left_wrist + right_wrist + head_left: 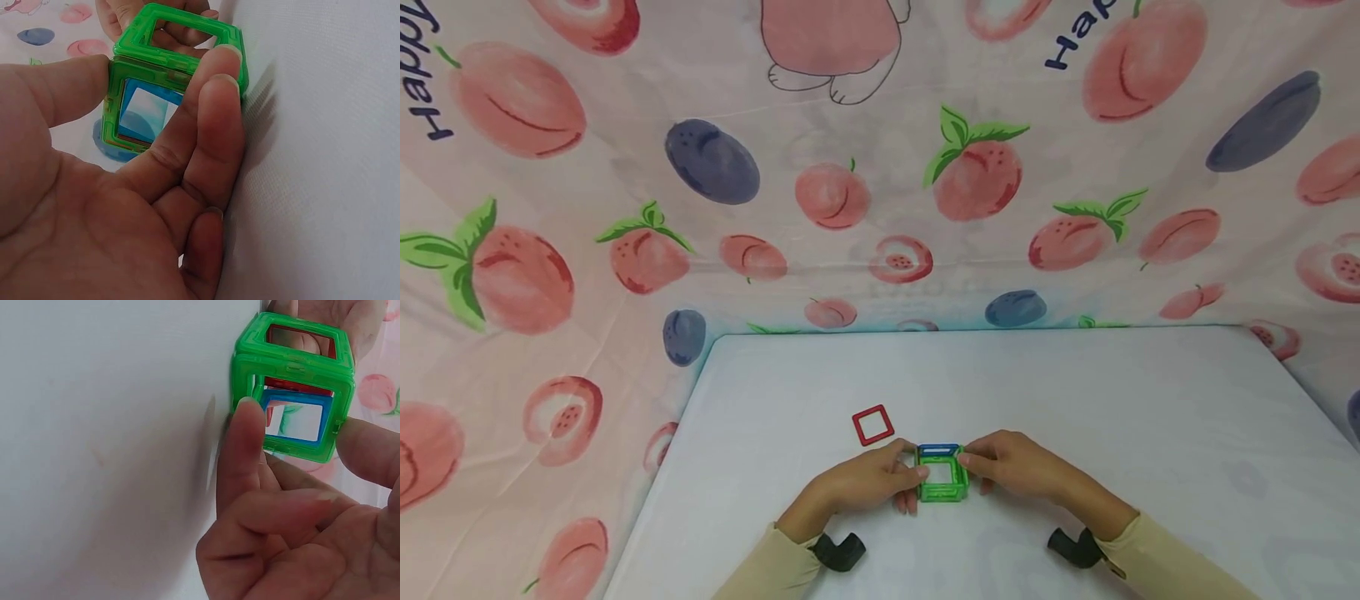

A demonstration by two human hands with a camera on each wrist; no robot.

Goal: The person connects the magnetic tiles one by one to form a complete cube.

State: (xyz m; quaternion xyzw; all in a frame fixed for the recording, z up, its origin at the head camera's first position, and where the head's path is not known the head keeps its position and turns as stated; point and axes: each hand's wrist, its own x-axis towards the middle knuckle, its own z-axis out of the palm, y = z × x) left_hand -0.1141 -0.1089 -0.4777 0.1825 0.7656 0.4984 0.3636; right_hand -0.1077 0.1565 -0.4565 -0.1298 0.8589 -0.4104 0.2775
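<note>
Here's the white bench (1075,383), stretching wide, its far edge running right up to a pale fruit-print cloth (850,125) that rises behind and flanks it left and right! Pink peaches (977,182) all over, some leafy, some sliced; dark blue ovals (712,162) among them; up top, a cut-off cartoon figure (830,37) in pink, navy lettering (1081,43) either side.

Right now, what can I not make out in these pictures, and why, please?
Head view: part of the left edge of the green and blue plastic box, behind the left hand.
Left wrist view: one corner of its near side, behind the same hand.
Right wrist view: one corner of its near side, behind the right hand.
Head view: the upper part of the pink printed cartoon figure, cut off by the top edge.
</note>
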